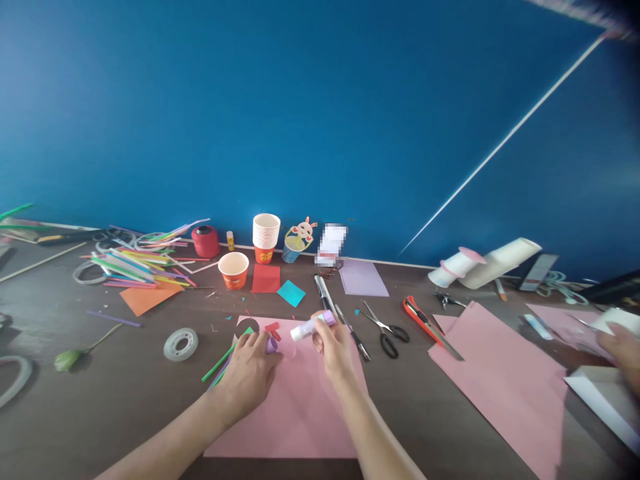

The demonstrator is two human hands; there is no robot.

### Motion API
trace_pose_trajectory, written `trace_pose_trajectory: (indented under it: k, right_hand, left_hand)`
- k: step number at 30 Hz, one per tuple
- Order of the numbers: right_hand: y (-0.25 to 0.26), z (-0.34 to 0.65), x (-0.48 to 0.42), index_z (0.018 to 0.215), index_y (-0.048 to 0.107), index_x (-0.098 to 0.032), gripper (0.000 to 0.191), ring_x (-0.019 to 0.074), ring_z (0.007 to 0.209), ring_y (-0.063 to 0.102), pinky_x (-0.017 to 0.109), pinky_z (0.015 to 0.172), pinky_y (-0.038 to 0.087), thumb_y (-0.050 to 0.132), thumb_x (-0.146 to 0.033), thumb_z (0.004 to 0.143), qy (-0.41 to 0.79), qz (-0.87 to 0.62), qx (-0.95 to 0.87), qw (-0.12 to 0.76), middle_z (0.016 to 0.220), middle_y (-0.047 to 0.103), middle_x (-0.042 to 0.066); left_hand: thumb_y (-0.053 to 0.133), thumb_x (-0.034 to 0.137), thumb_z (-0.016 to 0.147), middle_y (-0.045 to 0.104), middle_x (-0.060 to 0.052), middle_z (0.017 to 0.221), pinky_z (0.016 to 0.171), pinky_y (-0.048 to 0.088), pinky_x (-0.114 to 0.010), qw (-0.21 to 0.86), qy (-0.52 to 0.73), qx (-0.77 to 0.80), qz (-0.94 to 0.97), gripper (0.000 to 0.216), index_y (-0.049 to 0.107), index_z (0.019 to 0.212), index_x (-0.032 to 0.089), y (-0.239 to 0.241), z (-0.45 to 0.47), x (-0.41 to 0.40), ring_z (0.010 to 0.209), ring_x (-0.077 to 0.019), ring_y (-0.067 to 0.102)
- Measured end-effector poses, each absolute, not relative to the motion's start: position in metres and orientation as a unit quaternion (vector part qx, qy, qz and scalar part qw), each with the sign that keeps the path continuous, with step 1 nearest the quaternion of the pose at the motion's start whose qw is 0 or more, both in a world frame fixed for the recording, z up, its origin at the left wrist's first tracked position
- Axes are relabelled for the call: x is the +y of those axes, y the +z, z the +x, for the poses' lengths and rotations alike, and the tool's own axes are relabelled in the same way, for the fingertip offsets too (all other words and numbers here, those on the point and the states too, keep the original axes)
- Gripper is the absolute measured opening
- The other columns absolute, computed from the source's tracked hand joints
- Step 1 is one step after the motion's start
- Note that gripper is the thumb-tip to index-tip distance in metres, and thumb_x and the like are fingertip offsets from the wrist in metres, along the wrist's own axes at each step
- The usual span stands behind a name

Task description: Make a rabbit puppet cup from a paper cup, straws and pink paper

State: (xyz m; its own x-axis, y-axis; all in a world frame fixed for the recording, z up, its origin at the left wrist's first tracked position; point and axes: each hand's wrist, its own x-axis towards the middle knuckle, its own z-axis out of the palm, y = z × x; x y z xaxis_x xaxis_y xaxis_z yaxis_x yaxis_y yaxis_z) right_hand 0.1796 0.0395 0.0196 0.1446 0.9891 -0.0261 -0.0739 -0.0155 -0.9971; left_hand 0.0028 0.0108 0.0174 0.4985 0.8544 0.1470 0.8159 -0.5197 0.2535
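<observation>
at the centre of the lower half of the frame, grips a white-and-purple glue stick in the right hand, curled closed near the purple end, aiming the white end left above a pink sheet. just to the left, half-curls the left hand over the upper left of the sheet, beside a small purple piece at the fingertips; cannot tell whether pinching or merely touching. near there, shows red scraps on the sheet and a green straw jutting out leftward. to the right, shows scissors with black handles.
</observation>
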Motion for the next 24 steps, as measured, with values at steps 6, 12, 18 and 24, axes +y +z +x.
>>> trace_pose_trajectory:
  k: [6, 12, 18, 24]
  right_hand:
    - [0.017, 0.158, 0.024, 0.081, 0.050, -0.018, 0.018, 0.0086, 0.040, 0.037, 0.020, 0.041, 0.029, 0.051, -0.036, 0.079, 0.552, -0.460, -0.405, 0.565, 0.044, 0.040, -0.008]
    - [0.006, 0.151, 0.026, 0.080, 0.051, -0.017, 0.021, 0.0087, 0.039, 0.037, 0.020, 0.039, 0.030, 0.053, -0.038, 0.076, 0.548, -0.481, -0.409, 0.550, 0.043, 0.040, -0.008]
    - [0.010, 0.152, 0.025, 0.079, 0.052, -0.018, 0.019, 0.0088, 0.040, 0.036, 0.020, 0.040, 0.031, 0.053, -0.036, 0.076, 0.545, -0.485, -0.414, 0.544, 0.042, 0.039, -0.008]
    - [0.015, 0.153, 0.020, 0.074, 0.051, -0.018, 0.013, 0.0083, 0.041, 0.036, 0.020, 0.041, 0.030, 0.053, -0.031, 0.076, 0.537, -0.466, -0.460, 0.532, 0.045, 0.040, -0.008]
  left_hand:
    - [0.048, 0.020, 0.079, 0.047, -0.007, 0.099, 0.075, 0.035, -0.041, 0.107, 0.183, 0.470, 0.857, 0.027, 0.064, 0.096, 0.033, 0.023, -0.001, 0.007, 0.087, -0.0237, 0.044]
    - [0.050, 0.023, 0.078, 0.045, -0.006, 0.098, 0.077, 0.035, -0.043, 0.121, 0.185, 0.471, 0.854, 0.027, 0.064, 0.096, 0.037, 0.024, -0.003, 0.004, 0.087, -0.0242, 0.043]
    - [0.050, 0.025, 0.078, 0.046, -0.006, 0.098, 0.077, 0.034, -0.043, 0.140, 0.200, 0.458, 0.855, 0.023, 0.066, 0.092, 0.035, 0.030, -0.003, 0.001, 0.090, -0.0247, 0.043]
    - [0.050, 0.024, 0.079, 0.046, -0.006, 0.100, 0.080, 0.034, -0.043, 0.159, 0.218, 0.445, 0.854, 0.021, 0.067, 0.088, 0.033, 0.031, -0.001, 0.002, 0.093, -0.0254, 0.043]
